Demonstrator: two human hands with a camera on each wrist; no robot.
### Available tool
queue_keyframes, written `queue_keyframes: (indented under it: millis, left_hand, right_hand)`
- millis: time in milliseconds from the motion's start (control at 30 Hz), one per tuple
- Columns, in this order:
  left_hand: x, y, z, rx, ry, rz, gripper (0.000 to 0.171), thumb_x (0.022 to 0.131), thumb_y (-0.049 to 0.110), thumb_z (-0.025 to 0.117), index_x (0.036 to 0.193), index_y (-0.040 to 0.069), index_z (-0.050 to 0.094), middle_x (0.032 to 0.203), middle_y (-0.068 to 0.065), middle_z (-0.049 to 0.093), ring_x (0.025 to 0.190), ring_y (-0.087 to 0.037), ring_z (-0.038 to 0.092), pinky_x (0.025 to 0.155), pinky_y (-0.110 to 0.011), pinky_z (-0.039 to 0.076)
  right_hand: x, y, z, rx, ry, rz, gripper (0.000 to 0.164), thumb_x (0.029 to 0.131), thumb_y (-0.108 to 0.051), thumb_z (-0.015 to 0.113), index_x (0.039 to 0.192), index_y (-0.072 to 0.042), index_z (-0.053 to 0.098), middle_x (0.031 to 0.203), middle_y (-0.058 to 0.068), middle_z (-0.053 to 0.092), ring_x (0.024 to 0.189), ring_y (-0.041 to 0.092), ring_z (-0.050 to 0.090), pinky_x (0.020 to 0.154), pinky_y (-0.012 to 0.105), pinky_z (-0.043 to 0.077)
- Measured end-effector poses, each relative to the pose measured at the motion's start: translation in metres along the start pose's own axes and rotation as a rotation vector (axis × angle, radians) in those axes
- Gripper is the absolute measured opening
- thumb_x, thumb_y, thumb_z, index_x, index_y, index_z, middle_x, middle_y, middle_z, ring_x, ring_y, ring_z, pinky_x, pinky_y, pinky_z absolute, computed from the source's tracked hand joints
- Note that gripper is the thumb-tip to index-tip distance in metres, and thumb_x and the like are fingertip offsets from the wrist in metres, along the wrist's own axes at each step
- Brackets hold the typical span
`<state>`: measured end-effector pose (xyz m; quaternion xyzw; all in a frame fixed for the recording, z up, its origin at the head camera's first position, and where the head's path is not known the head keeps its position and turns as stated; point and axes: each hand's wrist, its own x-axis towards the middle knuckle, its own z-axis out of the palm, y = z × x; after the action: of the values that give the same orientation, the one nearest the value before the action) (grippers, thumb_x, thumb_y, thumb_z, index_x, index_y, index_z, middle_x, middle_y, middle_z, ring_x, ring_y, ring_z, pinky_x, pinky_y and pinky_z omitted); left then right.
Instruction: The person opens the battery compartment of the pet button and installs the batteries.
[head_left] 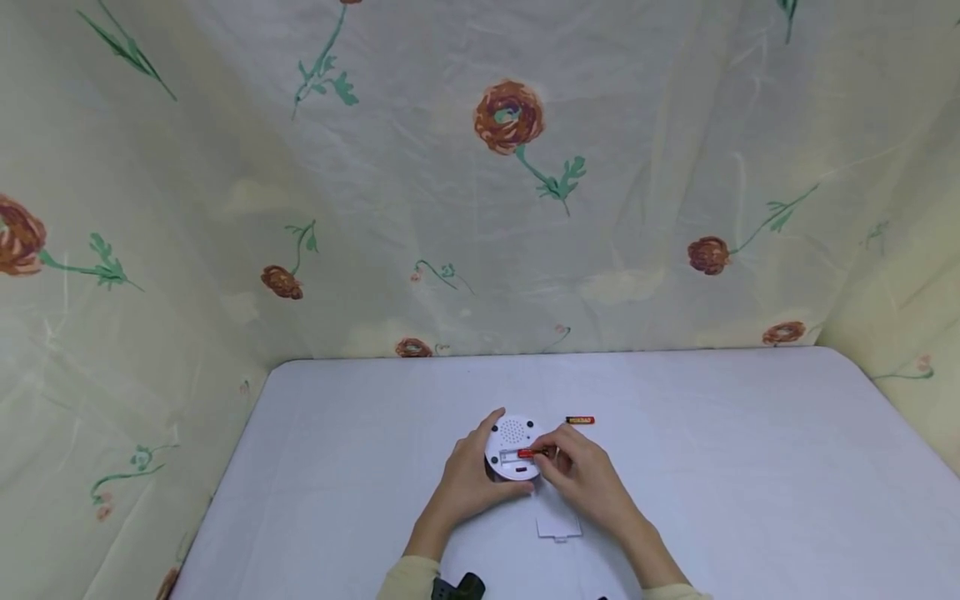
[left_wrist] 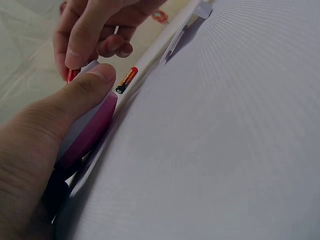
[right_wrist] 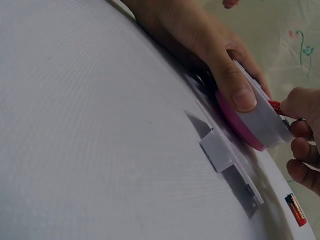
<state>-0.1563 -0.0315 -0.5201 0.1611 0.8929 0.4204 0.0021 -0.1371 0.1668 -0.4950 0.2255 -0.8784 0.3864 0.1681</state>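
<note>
Round white-and-pink device [head_left: 513,447], one: midway between the side edges of the white-covered table [head_left: 352,450], base with speaker grille and black feet facing the wearer. Left hand [head_left: 467,483]: gripping its rim, thumb on the near side. Right hand [head_left: 589,473]: pinching a red battery [head_left: 525,453] at the open battery compartment [head_left: 507,457]; seating depth unclear. Second battery [head_left: 580,420], red and black: loose, beyond the right hand, toward the table's far edge. White tabbed panel [head_left: 558,524]: on the near side of the device.

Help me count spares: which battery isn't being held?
The loose battery on the white tabletop; the other battery is in the right hand's grip, at the round device.
</note>
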Motion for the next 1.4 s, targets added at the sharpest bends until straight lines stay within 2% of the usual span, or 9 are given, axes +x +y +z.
queue_keyframes:
  millis: [233,600,800,1167,1400]
  left_hand:
    - [0.001,-0.001,-0.001,0.011,-0.006,-0.014,0.108,0.06,0.063,0.078,0.149,0.035,0.023,0.14,0.003,0.05,0.115,-0.022,0.051,0.09,-0.045,0.042]
    - [0.001,0.0,-0.001,0.029,0.004,-0.001,0.108,0.06,0.066,0.077,0.149,0.032,0.025,0.139,0.002,0.05,0.116,-0.024,0.052,0.091,-0.046,0.042]
    - [0.001,-0.001,0.0,0.016,0.002,0.004,0.109,0.06,0.065,0.077,0.149,0.032,0.025,0.138,0.003,0.052,0.117,-0.023,0.052,0.092,-0.047,0.042]
    - [0.002,-0.002,0.002,0.023,0.002,-0.005,0.109,0.06,0.063,0.079,0.149,0.033,0.023,0.139,0.003,0.05,0.117,-0.022,0.052,0.092,-0.046,0.042]
    - [0.001,-0.002,0.001,0.03,0.0,0.004,0.109,0.06,0.065,0.078,0.149,0.035,0.022,0.14,0.005,0.048,0.113,-0.019,0.052,0.09,-0.042,0.042]
  right_hand:
    - [0.003,-0.003,0.006,-0.018,0.025,-0.007,0.016,0.08,-0.01,0.074,0.093,-0.019,0.07,0.087,-0.01,0.052,0.067,0.0,0.042,0.058,0.014,0.037]
    - [0.005,-0.01,0.008,-0.056,0.029,-0.018,0.014,0.08,-0.014,0.075,0.093,-0.019,0.072,0.086,-0.011,0.054,0.065,-0.002,0.042,0.057,0.014,0.036]
    - [0.005,-0.011,0.003,-0.097,0.032,-0.026,0.018,0.078,-0.011,0.076,0.095,-0.018,0.073,0.087,-0.012,0.06,0.068,-0.004,0.047,0.06,0.015,0.042]
    - [0.005,-0.009,-0.001,-0.04,0.032,-0.01,0.016,0.079,-0.008,0.074,0.09,-0.018,0.069,0.085,-0.012,0.058,0.068,-0.002,0.046,0.06,0.015,0.04]
    - [0.003,-0.006,0.004,-0.002,0.03,0.056,0.013,0.081,-0.01,0.074,0.09,-0.018,0.069,0.082,-0.011,0.052,0.068,0.0,0.045,0.059,0.015,0.039]
